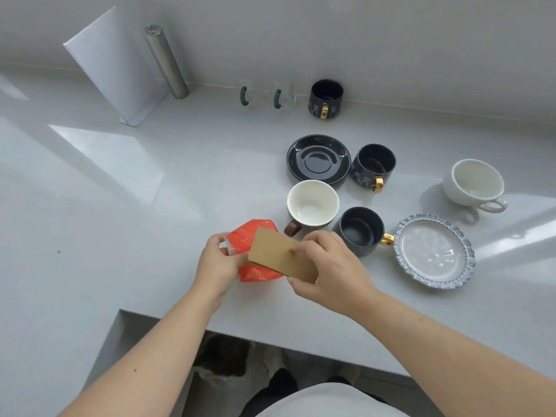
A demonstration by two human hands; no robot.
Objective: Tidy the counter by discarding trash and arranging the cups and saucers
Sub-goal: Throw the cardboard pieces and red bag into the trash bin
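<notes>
Near the worktop's [150, 266] front edge, the left hand [215, 266] grips a red wrapper [255, 236] and the right hand [328, 269] pinches a brown card [278, 254]; neither is discarded yet. Cups [313, 203] and saucers [319, 158] lie scattered behind, apparently unarranged.

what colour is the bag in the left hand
Red-orange, seen in the head view: the bag in the left hand.

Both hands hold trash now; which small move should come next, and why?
Probably carry both pieces off the counter to a bin. The left hand grips the red wrapper, the right hand the brown card; the cups and saucers are not yet arranged.
</notes>
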